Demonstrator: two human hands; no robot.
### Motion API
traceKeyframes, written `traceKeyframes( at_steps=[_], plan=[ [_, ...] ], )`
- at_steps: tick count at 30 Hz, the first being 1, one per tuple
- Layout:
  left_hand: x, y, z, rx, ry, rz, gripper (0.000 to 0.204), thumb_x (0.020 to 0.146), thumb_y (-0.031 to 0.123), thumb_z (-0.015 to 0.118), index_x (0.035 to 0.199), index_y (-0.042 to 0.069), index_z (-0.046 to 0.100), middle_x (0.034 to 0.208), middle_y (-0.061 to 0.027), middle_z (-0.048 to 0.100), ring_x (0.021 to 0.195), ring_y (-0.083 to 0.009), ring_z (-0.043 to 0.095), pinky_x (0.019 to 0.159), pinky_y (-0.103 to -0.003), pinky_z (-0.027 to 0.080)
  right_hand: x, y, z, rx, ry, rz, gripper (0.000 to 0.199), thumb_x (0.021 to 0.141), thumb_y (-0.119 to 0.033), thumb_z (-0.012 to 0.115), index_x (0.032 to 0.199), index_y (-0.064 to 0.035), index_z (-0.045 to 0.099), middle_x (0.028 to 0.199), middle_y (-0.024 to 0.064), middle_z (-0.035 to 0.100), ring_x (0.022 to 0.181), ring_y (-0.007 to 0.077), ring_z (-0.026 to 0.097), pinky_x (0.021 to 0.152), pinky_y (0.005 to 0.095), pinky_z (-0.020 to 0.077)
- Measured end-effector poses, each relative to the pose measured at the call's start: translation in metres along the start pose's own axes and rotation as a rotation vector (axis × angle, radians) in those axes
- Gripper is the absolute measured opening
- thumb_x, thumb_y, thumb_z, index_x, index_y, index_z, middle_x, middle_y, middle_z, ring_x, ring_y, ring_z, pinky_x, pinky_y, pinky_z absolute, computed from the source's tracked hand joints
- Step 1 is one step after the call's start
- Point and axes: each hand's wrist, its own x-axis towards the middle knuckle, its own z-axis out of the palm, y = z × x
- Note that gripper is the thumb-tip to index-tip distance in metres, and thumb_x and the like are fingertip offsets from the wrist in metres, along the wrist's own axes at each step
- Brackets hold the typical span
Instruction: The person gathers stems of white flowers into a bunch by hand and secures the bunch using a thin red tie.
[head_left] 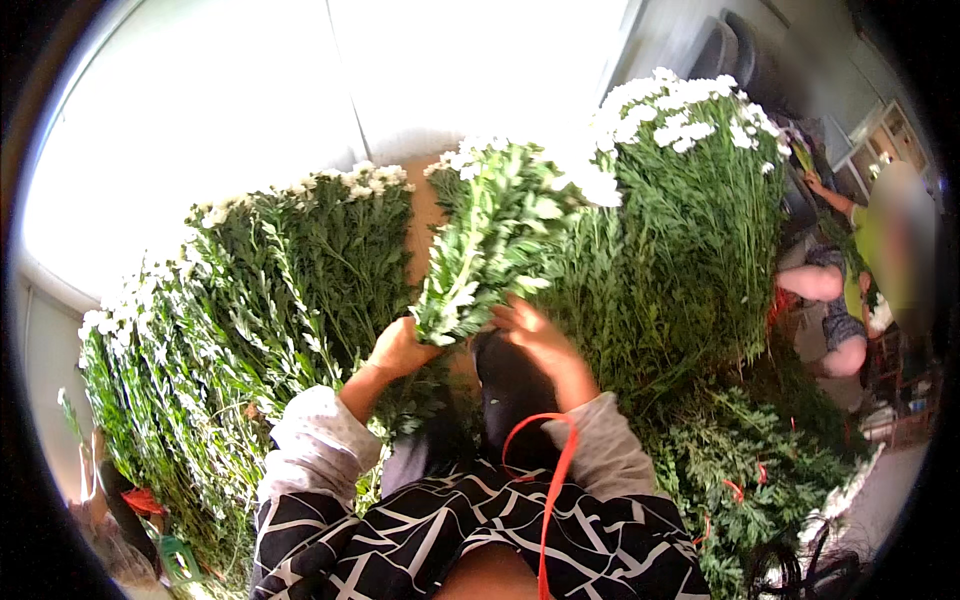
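A leafy bunch of white chrysanthemums [487, 235] stands tilted in front of me, its blooms toward the bright wall. My left hand [402, 348] is closed around the lower part of its stems. My right hand [538, 342] is beside the bunch's lower right side, fingers stretched and apart; whether the fingertips touch the leaves I cannot tell. A red ribbon [562, 465] loops by my right wrist and runs down over my patterned black-and-white clothing.
Long-stemmed white chrysanthemums lie piled on the left [290, 275] and right [690, 240], with brown cardboard [424, 215] between. Bundles with red ties [760, 460] lie at lower right. A person in yellow-green [890, 250] sits at far right. Something red [143, 502] lies at lower left.
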Motion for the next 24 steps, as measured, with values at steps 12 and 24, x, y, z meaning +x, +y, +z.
traceKeyframes(
  at_steps=[12, 24],
  plan=[
    [-0.049, 0.061, -0.029, 0.554, 0.269, -0.052, 0.099, 0.045, 0.046, 0.07, 0.121, 0.004, 0.022, 0.111, -0.0102, 0.037, 0.104, -0.0237, 0.034, 0.08, -0.045, 0.027, 0.042, -0.003, 0.109, 0.607, 0.55, 0.004, 0.038, 0.065, -0.019, 0.065, 0.096, -0.0016, 0.05, 0.085, 0.0052, 0.054, 0.069, 0.0149, 0.054, 0.06, 0.0274, 0.0452],
    [-0.01, 0.016, -0.016, -0.027, -0.216, 0.001, 0.033, 0.059, 0.016, 0.066, 0.088, 0.004, 0.055, 0.074, -0.0082, 0.059, 0.065, -0.0102, 0.053, 0.065, -0.027, 0.042, 0.021, -0.04, 0.086, 0.574, 0.321, 0.039, 0.033, 0.065, -0.026, 0.063, 0.087, -0.0039, 0.051, 0.077, 0.0068, 0.056, 0.063, 0.018, 0.056, 0.048, 0.0319, 0.0449]
  ],
)
